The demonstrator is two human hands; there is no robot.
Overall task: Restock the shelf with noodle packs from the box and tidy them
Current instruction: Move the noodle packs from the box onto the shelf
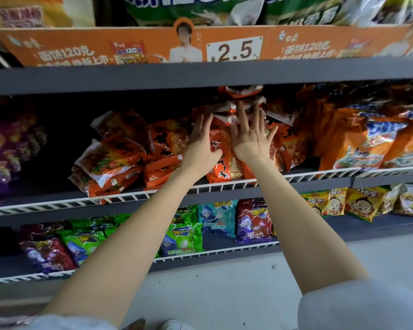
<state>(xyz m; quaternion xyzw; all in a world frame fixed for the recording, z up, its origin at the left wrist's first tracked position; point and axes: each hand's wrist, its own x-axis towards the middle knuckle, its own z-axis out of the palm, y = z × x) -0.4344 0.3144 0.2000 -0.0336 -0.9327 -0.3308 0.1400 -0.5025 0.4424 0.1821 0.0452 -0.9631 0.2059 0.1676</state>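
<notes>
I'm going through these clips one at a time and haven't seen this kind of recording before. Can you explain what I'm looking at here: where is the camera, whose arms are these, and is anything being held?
There is no machine here. A person wears one wide-angle camera on the head, so you see their own two bare arms reaching forward into a shop shelf.

The middle shelf carries orange noodle packs behind a white wire rail. Some stand upright in the centre; those further left lie tilted and untidy.

The left hand and the right hand both lie with spread fingers against the upright packs, pressing rather than gripping. Nothing is lifted.

Above is an orange banner with a 2.5 price tag. Below, a lower shelf holds green, red and blue snack packs. No box is in view.
</notes>
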